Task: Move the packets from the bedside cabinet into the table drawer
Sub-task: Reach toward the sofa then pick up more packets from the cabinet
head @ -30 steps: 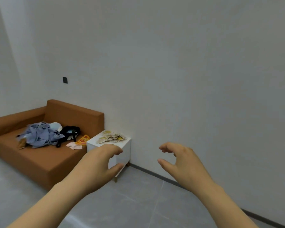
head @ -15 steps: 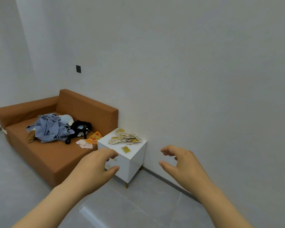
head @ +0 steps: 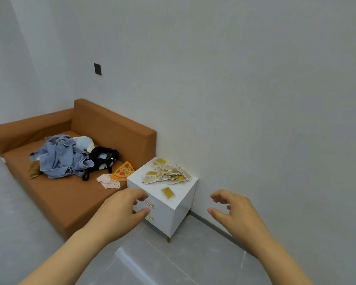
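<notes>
The bedside cabinet [head: 181, 214] has come nearer, one stray packet [head: 168, 192] beside its pile [head: 169, 172]; left hand [head: 119, 214] and right hand [head: 234, 212] empty, relaxed.

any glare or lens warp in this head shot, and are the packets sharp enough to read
Head view: light is soft and even, with faint shadows; a pale glare streak lies on the floor tiles in front of the bedside cabinet; the wide lens tilts the wall and its base line; the packets are too soft to read.
</notes>
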Motion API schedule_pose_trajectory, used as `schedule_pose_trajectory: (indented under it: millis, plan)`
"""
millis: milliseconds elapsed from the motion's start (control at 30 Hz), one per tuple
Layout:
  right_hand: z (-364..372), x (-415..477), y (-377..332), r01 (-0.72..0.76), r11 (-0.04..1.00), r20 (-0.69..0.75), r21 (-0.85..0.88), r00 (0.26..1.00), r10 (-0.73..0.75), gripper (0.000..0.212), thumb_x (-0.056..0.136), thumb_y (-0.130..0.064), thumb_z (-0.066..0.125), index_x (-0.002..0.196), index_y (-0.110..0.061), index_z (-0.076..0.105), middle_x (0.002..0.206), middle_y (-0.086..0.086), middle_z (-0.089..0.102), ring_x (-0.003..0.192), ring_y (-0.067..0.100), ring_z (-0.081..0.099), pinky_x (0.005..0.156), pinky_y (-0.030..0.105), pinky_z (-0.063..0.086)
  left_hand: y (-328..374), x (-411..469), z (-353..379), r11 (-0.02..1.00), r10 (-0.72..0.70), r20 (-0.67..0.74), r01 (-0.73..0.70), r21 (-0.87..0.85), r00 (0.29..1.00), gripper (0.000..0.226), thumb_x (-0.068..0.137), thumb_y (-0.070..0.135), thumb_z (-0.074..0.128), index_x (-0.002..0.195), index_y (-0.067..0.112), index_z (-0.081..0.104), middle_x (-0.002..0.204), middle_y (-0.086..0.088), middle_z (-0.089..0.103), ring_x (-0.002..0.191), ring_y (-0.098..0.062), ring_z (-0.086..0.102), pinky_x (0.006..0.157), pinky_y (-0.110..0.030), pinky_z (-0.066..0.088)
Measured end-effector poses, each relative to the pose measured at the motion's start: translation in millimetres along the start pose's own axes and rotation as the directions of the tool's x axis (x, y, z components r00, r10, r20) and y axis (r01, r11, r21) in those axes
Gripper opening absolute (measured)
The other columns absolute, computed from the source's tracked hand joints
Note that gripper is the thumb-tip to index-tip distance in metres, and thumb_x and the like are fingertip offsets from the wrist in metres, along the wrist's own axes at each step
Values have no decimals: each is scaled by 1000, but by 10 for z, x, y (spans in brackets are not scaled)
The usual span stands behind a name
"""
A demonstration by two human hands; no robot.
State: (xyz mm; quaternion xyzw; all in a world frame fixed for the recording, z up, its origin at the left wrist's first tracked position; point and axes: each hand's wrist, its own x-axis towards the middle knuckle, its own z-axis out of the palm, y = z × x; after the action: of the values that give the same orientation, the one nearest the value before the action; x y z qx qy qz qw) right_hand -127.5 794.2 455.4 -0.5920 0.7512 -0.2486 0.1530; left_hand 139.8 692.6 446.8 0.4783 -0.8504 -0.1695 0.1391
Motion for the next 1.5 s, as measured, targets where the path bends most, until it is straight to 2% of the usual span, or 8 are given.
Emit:
schedule_pose_trajectory:
  millis: [167, 467, 667, 933, 1000, 1133, 1300, 1500]
  plan:
    - [100, 921, 261, -12, 999, 43, 30, 999, 11, 36, 84, -36, 66, 119, -28, 61, 113, -14, 63, 105, 1, 56, 94, 22, 47, -229, 805, 67, 997, -71, 23, 70, 29, 997, 30, 85, 41, 61, 113, 31, 59, 111, 17, 60, 96, 0, 56, 84, -23, 48]
    - [359, 2184, 536, -31, 998, 133, 53, 991, 24, 35, 84, -33, 66, 117, -27, 61, 112, -12, 64, 102, 2, 56, 89, 18, 45, -638, 1830, 297, 986, -166, 103, 162, 50, 981, 32, 86, 40, 61, 115, 28, 60, 112, 13, 61, 97, -3, 57, 83, -20, 46]
    - [661, 2851, 558, -75, 995, 160, 62, 985, 64, 33, 82, -34, 67, 115, -29, 62, 109, -13, 64, 105, 3, 57, 90, 22, 48, -1069, 2534, 379, 979, -202, 161, 195, 59, 966, 34, 86, 38, 60, 118, 26, 60, 111, 10, 63, 96, -6, 59, 82, -24, 48]
    - [1230, 3752, 463, -226, 973, 186, 43, 959, 214, 35, 82, -33, 67, 116, -28, 62, 108, -10, 64, 103, 7, 59, 87, 25, 49, -1955, 3618, 485, 987, -160, 285, 158, 31, 945, 32, 86, 38, 59, 116, 28, 60, 108, 11, 63, 87, -4, 58, 75, -22, 46]
    - [1376, 3945, 386, -280, 959, 197, 43, 943, 267, 35, 83, -33, 68, 117, -27, 61, 108, -9, 64, 100, 7, 59, 86, 23, 49, -2166, 3886, 488, 990, -141, 316, 139, 31, 938, 32, 86, 37, 58, 116, 27, 60, 110, 10, 63, 94, -6, 58, 79, -23, 47]
    - [1665, 4269, 277, -363, 931, 194, 16, 915, 354, 35, 84, -33, 67, 117, -25, 61, 109, -9, 65, 103, 8, 59, 88, 25, 48, -2536, 4434, 485, 994, -97, 366, 74, 78, 926, 33, 89, 37, 57, 120, 25, 58, 116, 9, 62, 104, -8, 58, 75, -19, 38]
    - [1896, 4622, 303, -457, 890, 213, -7, 869, 448, 35, 84, -33, 67, 117, -23, 62, 112, -6, 66, 105, 11, 60, 90, 28, 50, -2812, 5019, 588, 997, -46, 464, 10, 80, 885, 36, 91, 36, 56, 123, 22, 56, 120, 7, 61, 107, -11, 57, 84, -23, 44]
    - [2008, 5132, 611, -520, 853, 234, -47, 824, 515, 35, 86, -32, 65, 119, -20, 61, 113, -3, 65, 104, 13, 59, 89, 30, 49, -2925, 5632, 819, 995, -39, 529, -13, 94, 848, 37, 91, 35, 56, 125, 18, 56, 119, 4, 61, 104, -14, 58, 86, -27, 47]
